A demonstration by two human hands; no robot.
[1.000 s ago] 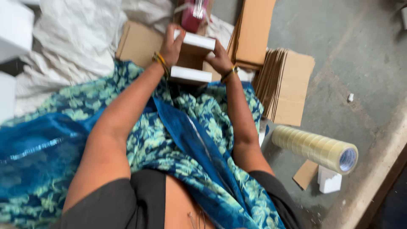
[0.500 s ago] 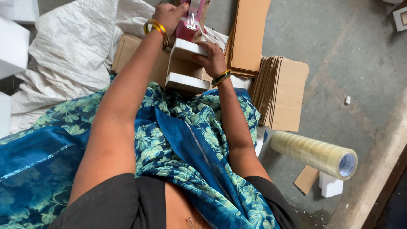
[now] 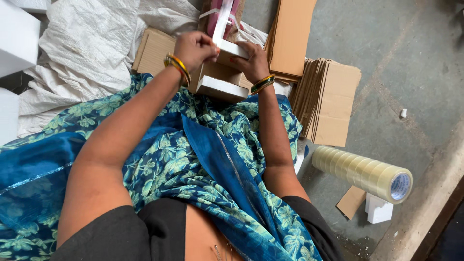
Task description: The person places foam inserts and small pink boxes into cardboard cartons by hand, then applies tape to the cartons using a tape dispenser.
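Fingers of both hands are closed on one small carton: the left hand (image 3: 193,48), bangles at the wrist, is curled over the carton's upper left edge with the fingertips folded inward, and the right hand (image 3: 251,60) presses its fingers flat along the white top flap, thumb hidden. Carton (image 3: 220,79) sits on the lap over the blue floral cloth (image 3: 193,159), tilted with its white end toward the body; holding it from both sides probably keeps the brown walls square while the flap is worked. Far left, white foam blocks (image 3: 17,41) stand at the frame edge. Next, a white woven sack (image 3: 82,63) is spread on the floor, with a flat brown board (image 3: 152,48) lying on it, partly behind the left wrist. Above the hands, a pink-and-white item (image 3: 223,17) stands upright just beyond the carton; whether it touches the carton cannot be told. To the right, flat cardboard sheets (image 3: 292,38) lean near the right hand, and a stack of folded carton blanks (image 3: 331,101) lies on the grey floor (image 3: 386,58), within reach of the right arm, apparently as stock. Lower right, a long roll of clear tape rolls (image 3: 362,171) lies on its side on the floor, near a cardboard scrap (image 3: 351,202) and a small white block (image 3: 378,209).
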